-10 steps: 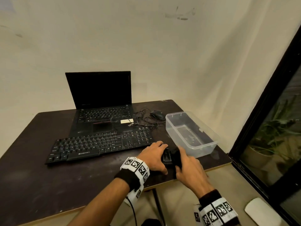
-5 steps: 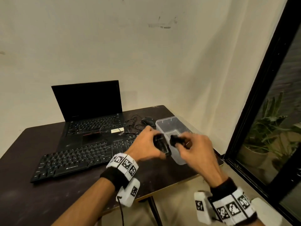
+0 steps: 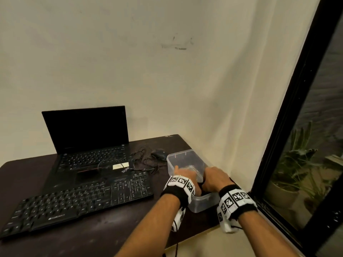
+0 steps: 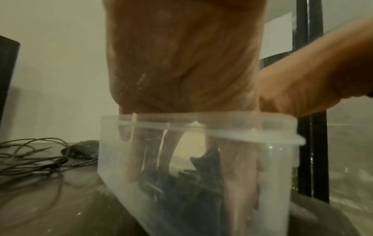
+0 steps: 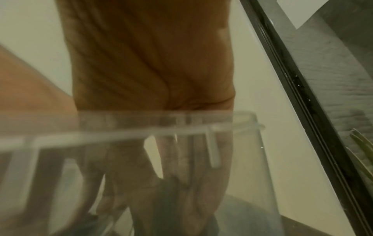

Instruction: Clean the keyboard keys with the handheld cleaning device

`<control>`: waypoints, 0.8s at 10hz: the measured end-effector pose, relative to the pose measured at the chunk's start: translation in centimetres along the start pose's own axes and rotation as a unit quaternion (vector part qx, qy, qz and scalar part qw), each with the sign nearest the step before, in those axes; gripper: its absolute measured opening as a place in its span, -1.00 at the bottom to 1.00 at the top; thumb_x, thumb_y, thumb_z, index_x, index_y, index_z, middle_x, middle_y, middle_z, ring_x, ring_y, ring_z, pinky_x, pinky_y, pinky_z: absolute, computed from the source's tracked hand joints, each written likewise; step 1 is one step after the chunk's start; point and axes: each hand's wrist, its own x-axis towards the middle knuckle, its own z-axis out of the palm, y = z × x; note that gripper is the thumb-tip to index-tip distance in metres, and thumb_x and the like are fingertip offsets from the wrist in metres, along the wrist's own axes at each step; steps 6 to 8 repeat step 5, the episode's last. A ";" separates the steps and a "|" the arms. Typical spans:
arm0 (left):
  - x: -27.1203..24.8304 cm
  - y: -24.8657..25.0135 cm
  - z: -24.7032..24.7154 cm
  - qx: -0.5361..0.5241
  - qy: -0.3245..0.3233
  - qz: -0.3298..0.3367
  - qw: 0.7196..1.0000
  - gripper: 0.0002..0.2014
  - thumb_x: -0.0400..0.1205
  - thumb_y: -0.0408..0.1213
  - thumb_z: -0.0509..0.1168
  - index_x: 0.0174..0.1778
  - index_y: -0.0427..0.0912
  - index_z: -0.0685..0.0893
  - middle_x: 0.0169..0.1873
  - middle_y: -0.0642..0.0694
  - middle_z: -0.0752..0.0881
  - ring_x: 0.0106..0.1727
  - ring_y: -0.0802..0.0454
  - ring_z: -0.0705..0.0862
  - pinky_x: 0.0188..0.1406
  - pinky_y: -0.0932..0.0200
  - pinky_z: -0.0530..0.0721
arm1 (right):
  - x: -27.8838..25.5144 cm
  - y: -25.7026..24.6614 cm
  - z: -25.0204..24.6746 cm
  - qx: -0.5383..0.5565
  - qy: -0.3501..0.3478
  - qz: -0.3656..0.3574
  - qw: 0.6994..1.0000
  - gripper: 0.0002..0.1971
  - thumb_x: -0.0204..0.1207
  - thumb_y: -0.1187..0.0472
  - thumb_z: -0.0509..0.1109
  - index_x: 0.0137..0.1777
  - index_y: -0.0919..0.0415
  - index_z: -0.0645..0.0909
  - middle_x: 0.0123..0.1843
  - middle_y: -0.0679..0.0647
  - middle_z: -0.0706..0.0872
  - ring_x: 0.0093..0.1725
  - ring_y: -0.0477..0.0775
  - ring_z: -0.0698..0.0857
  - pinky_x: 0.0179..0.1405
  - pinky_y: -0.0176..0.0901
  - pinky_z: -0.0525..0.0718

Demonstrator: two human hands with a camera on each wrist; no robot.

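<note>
— How is the light?
— Dim and warm, yellowish. The wall [image 3: 167, 71] is lit evenly; the dark table [image 3: 92, 238] shows only a faint sheen.
— Is it sharp?
— The head view is rather sharp, but the window frame [image 3: 289, 127] leans from wide-angle distortion. Both wrist views are soft; the plastic container [image 4: 201, 124] rim is smeared, and more blurred in the right wrist view.

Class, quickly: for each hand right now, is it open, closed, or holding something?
Left hand: down inside the clear container, fingers beside a dark object; grip cannot be told.
Right hand: also inside the container; grip cannot be told.
</note>
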 end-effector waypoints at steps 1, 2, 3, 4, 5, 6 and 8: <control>0.2 0.2 0.2 0.023 -0.019 0.002 1.000 -0.75 0.62 -0.13 0.44 0.15 -0.14 0.68 0.07 -0.17 0.72 0.44 -0.21 0.66 0.81 -0.36 0.02 | 0.6 0.2 1.0 0.012 -0.021 -0.002 1.000 -0.63 0.54 0.10 0.59 0.31 0.19 0.72 0.33 0.20 0.84 0.32 0.28 0.81 0.29 0.06 0.79; -0.1 -0.3 0.0 0.022 -0.038 0.000 0.999 -0.68 0.62 -0.07 0.45 0.20 -0.16 0.71 0.23 -0.17 0.77 0.46 -0.22 0.65 0.81 -0.40 -0.02 | 0.6 0.0 0.5 0.014 -0.040 -0.001 0.999 -0.63 0.53 0.09 0.60 0.29 0.19 0.74 0.31 0.18 0.84 0.31 0.26 0.81 0.28 0.05 0.79; -0.8 -1.1 -0.3 0.026 -0.013 0.009 1.000 -0.50 0.57 0.16 0.51 0.23 -0.17 0.71 0.27 -0.18 0.75 0.44 -0.22 0.63 0.80 -0.39 -0.02 | -1.0 -0.3 -1.0 0.030 -0.024 0.014 0.999 -0.65 0.52 0.03 0.62 0.26 0.13 0.77 0.26 0.12 0.86 0.25 0.20 0.83 0.27 0.03 0.81; -4.4 -2.8 -0.6 -0.039 0.136 0.051 0.989 -0.25 0.54 0.27 0.47 0.55 -0.13 0.58 0.45 -0.12 0.63 0.56 -0.14 0.51 0.78 -0.25 0.01 | -4.3 -1.1 -2.4 0.103 0.070 0.011 0.992 -0.67 0.57 0.00 0.60 0.29 0.05 0.76 0.23 0.04 0.88 0.19 0.09 0.84 0.22 -0.07 0.80; -10.4 -6.1 2.3 -0.149 0.294 0.090 0.940 -0.27 0.53 0.26 0.39 0.60 0.02 0.56 0.50 0.08 0.57 0.61 0.09 0.44 0.76 0.00 0.04 | -9.5 -2.8 -1.5 0.250 0.183 -0.045 0.950 -0.78 0.61 0.01 0.62 0.23 -0.09 0.81 0.02 -0.18 0.90 0.00 -0.20 0.85 0.11 -0.19 0.84; -10.4 -6.1 2.3 -0.149 0.294 0.090 0.940 -0.27 0.53 0.26 0.39 0.60 0.02 0.56 0.50 0.08 0.57 0.61 0.09 0.44 0.76 0.00 0.04 | -9.5 -2.8 -1.5 0.250 0.183 -0.045 0.950 -0.78 0.61 0.01 0.62 0.23 -0.09 0.81 0.02 -0.18 0.90 0.00 -0.20 0.85 0.11 -0.19 0.84; -10.4 -6.1 2.3 -0.149 0.294 0.090 0.940 -0.27 0.53 0.26 0.39 0.60 0.02 0.56 0.50 0.08 0.57 0.61 0.09 0.44 0.76 0.00 0.04 | -9.5 -2.8 -1.5 0.250 0.183 -0.045 0.950 -0.78 0.61 0.01 0.62 0.23 -0.09 0.81 0.02 -0.18 0.90 0.00 -0.20 0.85 0.11 -0.19 0.84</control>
